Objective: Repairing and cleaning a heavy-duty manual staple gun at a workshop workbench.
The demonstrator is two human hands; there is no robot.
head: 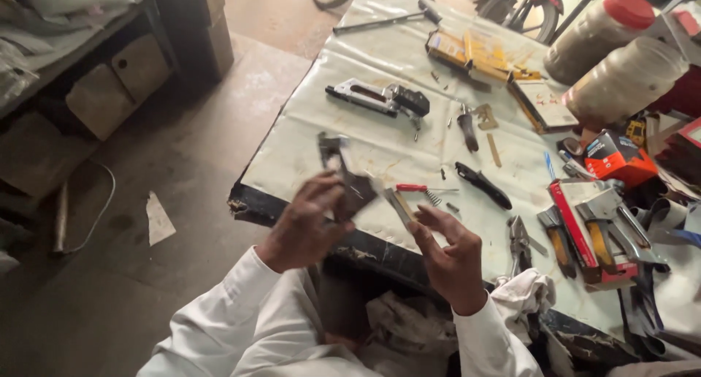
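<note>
My left hand (307, 223) grips a dark metal staple-gun body (345, 178), held up over the near edge of the table. My right hand (449, 249) pinches a thin flat metal strip (399, 206) between thumb and fingers, its tip right beside the tool body. Both are blurred by motion. Just beyond them on the table lie a red-handled screwdriver (413, 188) with a small spring (433, 197) next to it.
The table (380, 55) has a pale plastic cover. On it lie a second staple gun (380, 98), a black utility knife (483, 185), pliers (520, 244), yellow boxes (475, 54), two plastic jars (621, 55), and several more staple guns (606, 234) at right. A white rag (522, 293) lies near my right wrist.
</note>
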